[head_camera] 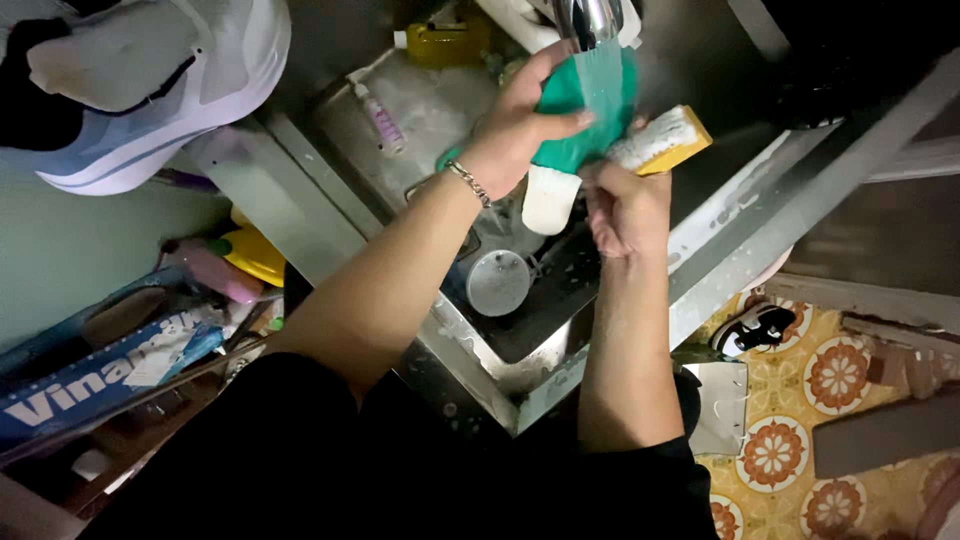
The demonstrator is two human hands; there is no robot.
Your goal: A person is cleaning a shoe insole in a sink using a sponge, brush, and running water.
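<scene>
Currently, the left hand [515, 125] grips a green-and-white shoe [575, 140] under the running faucet [590, 20], above the steel sink [600, 340]. The right hand [625, 205] closes on a yellow sponge [665, 140] pressed against the shoe's side. Washing appears well under way: the shoe is wet, rinsing continues, and a white sneaker [150, 90] rests apart, at upper left.
</scene>
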